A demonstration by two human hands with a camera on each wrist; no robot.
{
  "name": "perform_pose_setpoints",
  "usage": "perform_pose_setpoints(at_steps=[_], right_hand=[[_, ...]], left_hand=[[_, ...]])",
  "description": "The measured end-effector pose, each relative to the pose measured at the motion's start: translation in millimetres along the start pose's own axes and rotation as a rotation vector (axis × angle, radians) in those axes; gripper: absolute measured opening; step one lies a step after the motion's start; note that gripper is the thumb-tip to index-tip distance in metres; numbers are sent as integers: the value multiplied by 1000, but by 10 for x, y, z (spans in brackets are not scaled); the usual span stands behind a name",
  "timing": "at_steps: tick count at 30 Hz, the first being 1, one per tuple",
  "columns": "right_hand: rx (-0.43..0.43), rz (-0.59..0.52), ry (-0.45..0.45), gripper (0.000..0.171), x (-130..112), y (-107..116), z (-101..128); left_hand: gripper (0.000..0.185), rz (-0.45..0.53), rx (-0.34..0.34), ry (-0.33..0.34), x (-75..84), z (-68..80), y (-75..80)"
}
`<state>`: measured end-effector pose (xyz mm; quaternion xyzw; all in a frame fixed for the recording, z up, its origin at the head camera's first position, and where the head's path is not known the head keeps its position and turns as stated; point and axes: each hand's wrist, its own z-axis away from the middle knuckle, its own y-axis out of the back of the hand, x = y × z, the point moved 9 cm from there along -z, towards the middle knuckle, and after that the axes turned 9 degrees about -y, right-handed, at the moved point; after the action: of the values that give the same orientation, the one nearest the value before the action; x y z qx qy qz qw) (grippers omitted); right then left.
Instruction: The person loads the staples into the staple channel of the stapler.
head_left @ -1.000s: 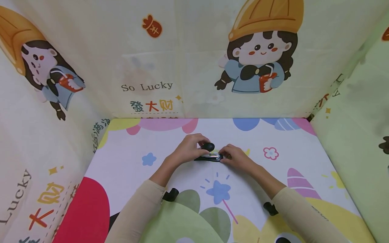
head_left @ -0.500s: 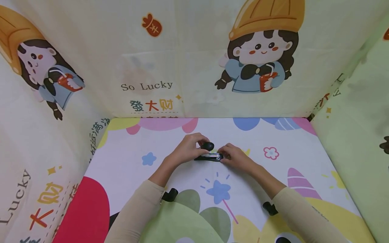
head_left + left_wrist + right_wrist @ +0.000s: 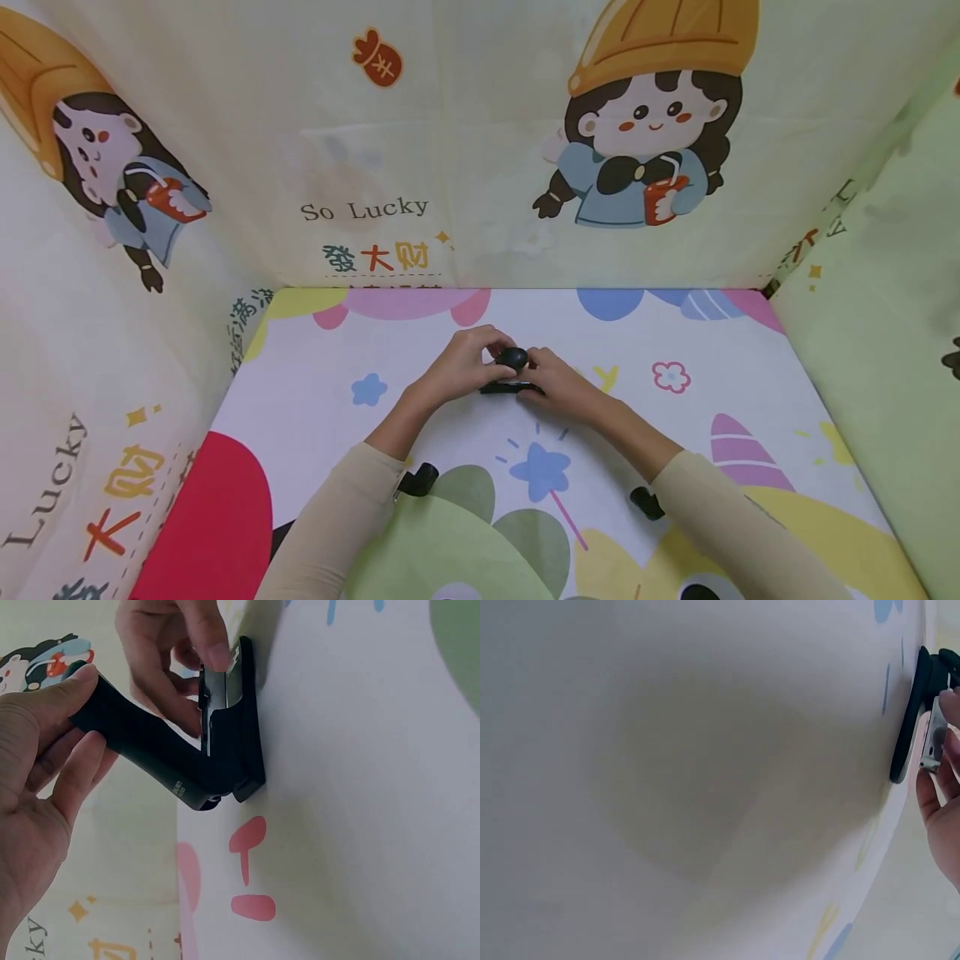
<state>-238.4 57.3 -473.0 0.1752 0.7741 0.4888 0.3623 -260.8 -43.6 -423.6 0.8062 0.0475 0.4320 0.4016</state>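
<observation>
Here, pale cloth walls (image 3: pixel 487 167) fill the upper half and both sides of the head view, printed with cartoon figures (image 3: pixel 637 196) in orange hats at upper left and upper right. Beneath them, a bench (image 3: pixel 300 392) with a white cover takes up the lower half, patterned with a red shape at lower left, a green one at bottom centre and yellow at lower right. Two beige sleeves (image 3: pixel 337 517) extend in from the bottom edge. A person's two hands are close together just below the centre of the frame, each pinching part of one black stapler (image 3: pixel 174 761). The stapler rests on the bench, hinged wide apart, its base (image 3: pixel 253 727) flat along the surface. The left hand (image 3: pixel 465 358) grips the end of its top arm (image 3: pixel 131 720), which tilts up and away from the base. The right hand (image 3: pixel 558 382) has thumb and fingers on its slim metal channel (image 3: pixel 218 697).
</observation>
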Motion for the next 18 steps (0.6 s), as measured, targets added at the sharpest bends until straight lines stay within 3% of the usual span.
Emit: perform_pose_setpoints(at_steps=[5,18], right_hand=[[-45,45,1,32,-15,-70,-32],[-33,-22,-73,33,161,-10,78]], left_hand=[[30,-2,0,-4,-1,-5,-2],[30,16,38,-17,-31,18,38]])
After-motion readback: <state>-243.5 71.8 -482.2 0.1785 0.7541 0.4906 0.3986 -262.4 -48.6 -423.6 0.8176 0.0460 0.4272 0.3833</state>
